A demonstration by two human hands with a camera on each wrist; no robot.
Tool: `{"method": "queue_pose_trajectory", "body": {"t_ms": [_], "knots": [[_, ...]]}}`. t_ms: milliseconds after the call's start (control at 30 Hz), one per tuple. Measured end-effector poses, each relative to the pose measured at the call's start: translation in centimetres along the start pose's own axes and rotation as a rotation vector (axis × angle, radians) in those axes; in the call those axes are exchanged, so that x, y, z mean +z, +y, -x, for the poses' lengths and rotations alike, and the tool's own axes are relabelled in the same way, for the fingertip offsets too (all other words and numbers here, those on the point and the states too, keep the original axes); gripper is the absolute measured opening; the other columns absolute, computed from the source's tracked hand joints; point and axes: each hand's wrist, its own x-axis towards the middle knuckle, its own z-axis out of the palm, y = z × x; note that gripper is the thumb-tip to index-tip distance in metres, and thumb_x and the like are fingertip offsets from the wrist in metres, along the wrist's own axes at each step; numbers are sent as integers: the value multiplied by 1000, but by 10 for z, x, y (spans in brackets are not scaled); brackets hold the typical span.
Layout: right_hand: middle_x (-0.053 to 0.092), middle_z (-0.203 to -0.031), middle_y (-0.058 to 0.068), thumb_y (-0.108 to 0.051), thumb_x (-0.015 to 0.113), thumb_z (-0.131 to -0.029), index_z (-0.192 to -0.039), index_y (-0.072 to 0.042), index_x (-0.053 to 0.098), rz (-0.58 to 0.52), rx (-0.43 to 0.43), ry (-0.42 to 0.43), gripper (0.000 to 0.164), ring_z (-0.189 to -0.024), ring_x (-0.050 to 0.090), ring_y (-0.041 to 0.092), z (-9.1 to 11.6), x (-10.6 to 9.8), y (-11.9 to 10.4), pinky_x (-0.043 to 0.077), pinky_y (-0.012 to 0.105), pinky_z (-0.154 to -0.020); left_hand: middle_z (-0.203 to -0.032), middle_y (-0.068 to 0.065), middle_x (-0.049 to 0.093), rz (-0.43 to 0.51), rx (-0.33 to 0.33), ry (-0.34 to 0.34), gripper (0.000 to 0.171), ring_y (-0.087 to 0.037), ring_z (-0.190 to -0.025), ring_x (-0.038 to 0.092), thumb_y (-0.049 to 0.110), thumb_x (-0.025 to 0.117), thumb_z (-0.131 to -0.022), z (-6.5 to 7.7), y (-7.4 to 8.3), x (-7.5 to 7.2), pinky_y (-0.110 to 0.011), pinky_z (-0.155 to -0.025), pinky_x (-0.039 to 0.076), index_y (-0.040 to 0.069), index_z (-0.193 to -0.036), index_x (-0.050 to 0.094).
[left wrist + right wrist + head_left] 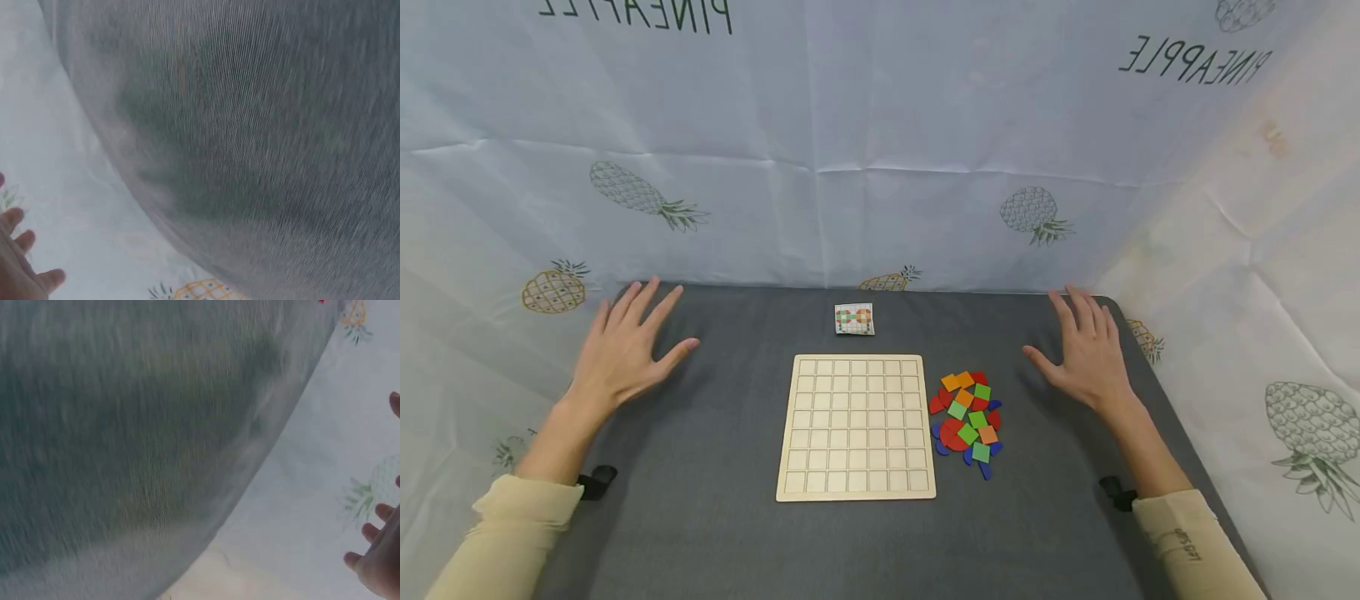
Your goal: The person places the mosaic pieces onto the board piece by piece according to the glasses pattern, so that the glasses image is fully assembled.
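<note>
Your cream sleeves [508, 533] lie nearest, either side of the wooden grid board [856, 429] on the dark table [715, 533]. Your left hand [628, 346], well left of the board, is free, fingers spread; your right hand [1088, 354], well right of it, is free too, fingers extended. Coloured pieces [953, 435] cluster just beside the board's right edge; a small printed card [854, 318] sits beyond its far edge.
</note>
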Motion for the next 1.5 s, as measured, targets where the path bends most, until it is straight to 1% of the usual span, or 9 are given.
{"method": "queue_pose_trajectory", "body": {"t_ms": [167,333,500,700,833,1000,1200,1333,1500], "knots": [[38,-169,28,-46,79,-90,-167,-10,38,-82,-18,-42,95,-151,37,57,3,13,-11,32,80,-118,-171,-25,40,59,-17,-22,84,-54,-154,39,58,70,-98,9,12,1,-82,-117,31,19,-168,42],[45,-163,28,-29,84,-90,-164,-7,40,-237,0,-139,89,-147,44,53,5,22,-23,40,77,-115,-164,-27,47,121,-28,-44,80,-57,-145,46,48,74,-99,15,24,1,-80,-107,42,15,-166,44],[58,-152,25,-19,83,-96,-159,-4,47,-420,3,-271,75,-130,62,45,5,31,-31,59,63,-97,-158,-30,50,231,-78,-126,73,-57,-139,50,37,73,-103,24,39,4,-80,-95,46,11,-165,44],[76,-126,16,-9,81,-97,-141,-1,65,-544,-27,-379,47,-106,72,28,2,42,-33,65,38,-87,-141,-28,62,378,-89,-177,54,-47,-122,64,22,74,-104,33,63,5,-68,-92,54,2,-151,58],[77,-116,13,-5,81,-96,-132,-1,72,-570,-46,-417,38,-96,69,20,0,48,-30,60,24,-79,-132,-23,69,451,-103,-223,43,-38,-109,72,19,74,-104,37,82,8,-56,-86,62,0,-141,65],[77,-116,14,-7,83,-95,-128,-2,75,-584,-64,-446,34,-92,67,14,-2,53,-25,56,22,-76,-128,-16,73,544,-125,-305,40,-27,-103,76,21,76,-103,44,106,13,-44,-84,63,3,-138,68],[76,-106,10,-7,80,-97,-121,-5,79,-573,-80,-450,24,-85,65,7,-7,58,-23,55,22,-72,-126,-10,73,660,-138,-398,43,-18,-104,74,25,78,-102,54,128,24,-29,-83,61,8,-139,67],[74,-100,7,-8,81,-96,-118,-6,80,-557,-88,-446,22,-82,62,4,-8,58,-23,54,21,-70,-126,-11,71,739,-158,-457,46,-17,-105,73,23,82,-98,57,142,32,-26,-83,63,8,-139,66],[72,-97,5,-10,85,-94,-117,-6,80,-551,-92,-455,24,-81,60,6,-9,57,-21,53,22,-70,-124,-9,69,774,-169,-473,46,-15,-104,73,19,86,-93,59,155,39,-27,-86,62,10,-135,67]]}}
